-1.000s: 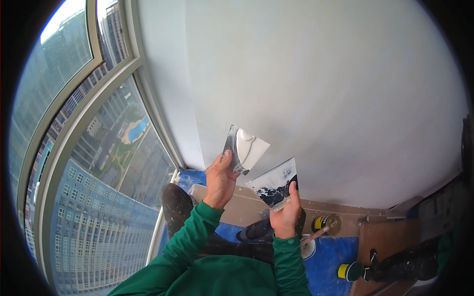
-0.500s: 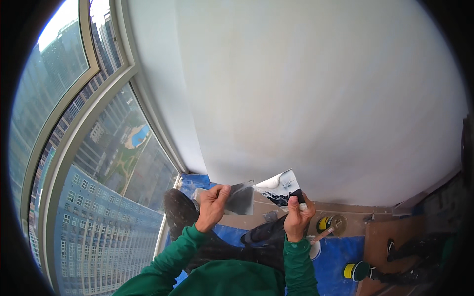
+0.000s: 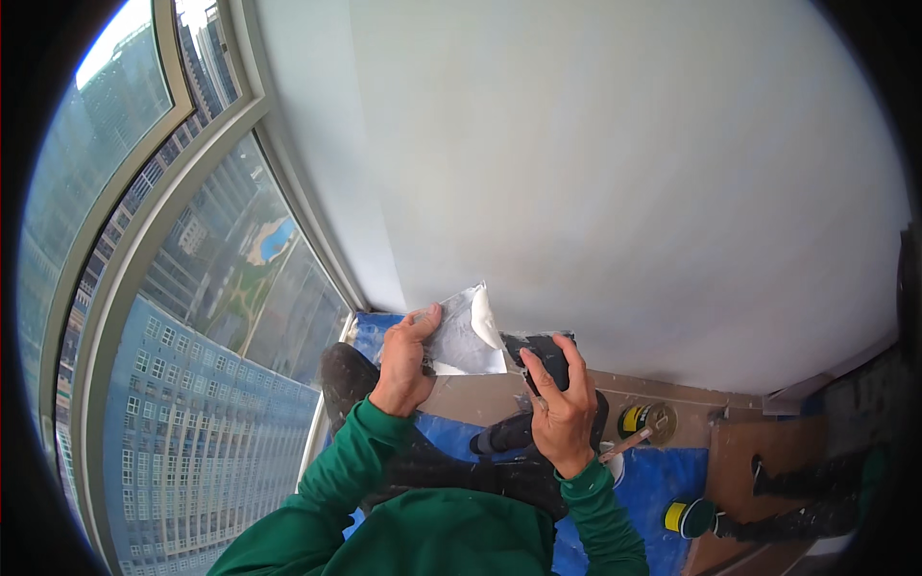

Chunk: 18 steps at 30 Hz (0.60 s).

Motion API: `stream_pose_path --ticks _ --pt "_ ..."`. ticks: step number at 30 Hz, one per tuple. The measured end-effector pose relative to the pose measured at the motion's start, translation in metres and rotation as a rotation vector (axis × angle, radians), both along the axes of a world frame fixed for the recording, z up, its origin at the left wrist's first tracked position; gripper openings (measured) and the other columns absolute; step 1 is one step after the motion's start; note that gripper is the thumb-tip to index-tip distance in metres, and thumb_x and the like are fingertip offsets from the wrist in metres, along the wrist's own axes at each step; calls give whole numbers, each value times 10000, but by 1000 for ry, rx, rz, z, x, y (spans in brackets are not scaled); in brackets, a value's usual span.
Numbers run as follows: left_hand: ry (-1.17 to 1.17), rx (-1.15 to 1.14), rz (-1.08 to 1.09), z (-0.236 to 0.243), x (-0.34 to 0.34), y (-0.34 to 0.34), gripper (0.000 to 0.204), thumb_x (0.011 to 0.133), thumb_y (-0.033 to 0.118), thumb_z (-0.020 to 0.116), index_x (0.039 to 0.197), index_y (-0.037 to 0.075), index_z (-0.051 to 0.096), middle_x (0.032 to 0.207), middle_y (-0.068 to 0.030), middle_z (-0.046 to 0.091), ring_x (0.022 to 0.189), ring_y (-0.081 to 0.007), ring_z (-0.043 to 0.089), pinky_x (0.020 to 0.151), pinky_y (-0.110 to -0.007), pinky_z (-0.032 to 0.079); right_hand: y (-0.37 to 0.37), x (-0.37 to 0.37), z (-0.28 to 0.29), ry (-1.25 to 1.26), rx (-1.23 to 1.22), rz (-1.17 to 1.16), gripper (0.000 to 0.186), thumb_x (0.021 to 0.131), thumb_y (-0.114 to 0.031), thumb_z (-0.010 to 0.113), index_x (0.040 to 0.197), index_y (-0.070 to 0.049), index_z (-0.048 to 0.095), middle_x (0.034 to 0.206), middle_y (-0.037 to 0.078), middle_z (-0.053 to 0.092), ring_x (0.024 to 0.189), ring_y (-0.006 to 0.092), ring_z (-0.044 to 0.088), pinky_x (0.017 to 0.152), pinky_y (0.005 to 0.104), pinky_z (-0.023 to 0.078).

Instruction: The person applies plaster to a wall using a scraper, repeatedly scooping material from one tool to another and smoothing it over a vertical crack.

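Observation:
My left hand [image 3: 405,363] is closed on a wide metal putty knife [image 3: 459,344], its blade tilted up and to the right. A thick ridge of white putty [image 3: 485,321] lies along that blade's right edge. My right hand [image 3: 563,413] grips a second, dark putty knife [image 3: 545,353], fingers over its back and thumb at its left side. The dark knife's left edge is close beside the lower right of the metal blade; whether they touch I cannot tell. Both knives are held in front of the wall's lower part.
A pale smooth wall [image 3: 595,173] rises ahead. Tall windows [image 3: 240,240] stand on the left. Blue sheeting [image 3: 663,490] covers part of the floor. A yellow-labelled tub [image 3: 636,422] and a dark yellow-banded bucket [image 3: 687,516] stand right, near another person's legs [image 3: 797,494].
Both knives have turned and risen slightly, with my right hand shifting left. The white putty, earlier on the right knife's blade, now sits on the left one's edge.

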<state>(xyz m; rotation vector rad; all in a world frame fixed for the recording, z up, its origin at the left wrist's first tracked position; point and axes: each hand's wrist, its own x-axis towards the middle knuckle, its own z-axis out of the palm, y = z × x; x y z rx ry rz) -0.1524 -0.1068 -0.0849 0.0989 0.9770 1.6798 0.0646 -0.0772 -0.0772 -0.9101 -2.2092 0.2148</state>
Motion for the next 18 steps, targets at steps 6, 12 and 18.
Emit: stream_pose_path --ticks 6,12,18 --pt "263 74 147 -10 -4 13 279 995 275 566 993 6 640 875 -4 654 760 -84 591 710 -255 487 13 -4 19 -40 83 86 579 688 66 588 1203 -183 681 1299 173 538 1199 418 522 937 493 436" --pt "469 155 352 -5 13 19 275 996 232 577 969 -28 665 775 61 555 705 -26 415 620 -204 331 9 -37 4 -185 147 109 569 739 -4 562 1270 -202 613 1309 145 527 1248 416 453 911 515 395" --pt "619 381 700 3 -58 10 210 981 193 610 922 0 667 823 65 566 764 -32 463 714 -182 364 19 -47 -63 419 -428 246 387 879 -15 508 1248 -69 609 1285 157 543 1163 347 553 911 522 469"
